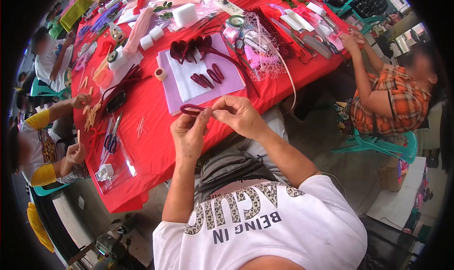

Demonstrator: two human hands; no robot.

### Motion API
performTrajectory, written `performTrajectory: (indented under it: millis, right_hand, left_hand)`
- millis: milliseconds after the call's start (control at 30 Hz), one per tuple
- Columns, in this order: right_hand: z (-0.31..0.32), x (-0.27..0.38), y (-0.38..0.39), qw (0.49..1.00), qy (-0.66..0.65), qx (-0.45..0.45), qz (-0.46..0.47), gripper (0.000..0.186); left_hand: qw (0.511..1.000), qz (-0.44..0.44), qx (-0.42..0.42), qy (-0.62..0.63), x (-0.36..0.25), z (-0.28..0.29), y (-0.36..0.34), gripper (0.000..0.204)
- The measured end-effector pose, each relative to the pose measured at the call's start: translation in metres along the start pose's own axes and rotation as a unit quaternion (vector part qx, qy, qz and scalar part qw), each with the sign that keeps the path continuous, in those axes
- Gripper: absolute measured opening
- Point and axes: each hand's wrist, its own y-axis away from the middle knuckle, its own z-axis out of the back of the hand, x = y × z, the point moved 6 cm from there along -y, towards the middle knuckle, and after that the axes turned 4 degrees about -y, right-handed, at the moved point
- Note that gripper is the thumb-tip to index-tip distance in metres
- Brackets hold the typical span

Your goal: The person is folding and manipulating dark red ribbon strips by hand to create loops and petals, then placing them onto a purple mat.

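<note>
Above the near edge of the table, a dark red fuzzy pipe cleaner loop (191,108) is pinched between the thumb and forefinger of my left hand (189,130). My right hand (239,116) meets it there, its thumb and fingertips closed at the loop's end; my fingers hide that end. Just beyond lie several finished dark red loops (207,77) on a white sheet (182,83) over lilac sheets (172,100). Behind them sit dark red petal-like pieces (191,47) joined in a cluster.
A red cloth (156,156) covers the table. Scissors (111,140), a phone (116,101) and clothespins (90,116) lie left; a tape roll (161,74) is nearer. White netting (265,47) and a glue gun (318,45) lie right. Co-workers sit on both sides.
</note>
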Motion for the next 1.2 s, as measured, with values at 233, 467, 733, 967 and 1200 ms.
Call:
performTrajectory:
  millis: [233, 467, 733, 967, 1200]
  right_hand:
    - [0.006, 0.0, 0.006, 0.996, 0.057, 0.047, -0.056, 0.006]
    - [0.006, -0.003, 0.005, 0.998, 0.044, 0.02, -0.032, 0.008]
    - [0.003, -0.015, 0.002, 0.991, -0.088, -0.097, 0.003, 0.01]
    - [-0.004, -0.011, 0.004, 0.992, -0.098, -0.077, -0.035, 0.012]
    - [-0.006, -0.011, 0.002, 0.994, -0.069, -0.07, -0.057, 0.013]
  left_hand:
    - [0.995, 0.01, 0.048, -0.082, -0.003, -0.004, -0.001, 0.013]
    - [0.991, 0.05, 0.063, -0.111, 0.006, -0.001, -0.007, 0.015]
    - [0.991, 0.054, 0.015, 0.124, 0.018, -0.011, -0.006, 0.014]
    - [0.976, 0.051, -0.008, 0.212, 0.025, -0.012, -0.005, 0.016]
    - [0.979, 0.064, -0.002, 0.193, 0.029, -0.007, -0.006, 0.013]
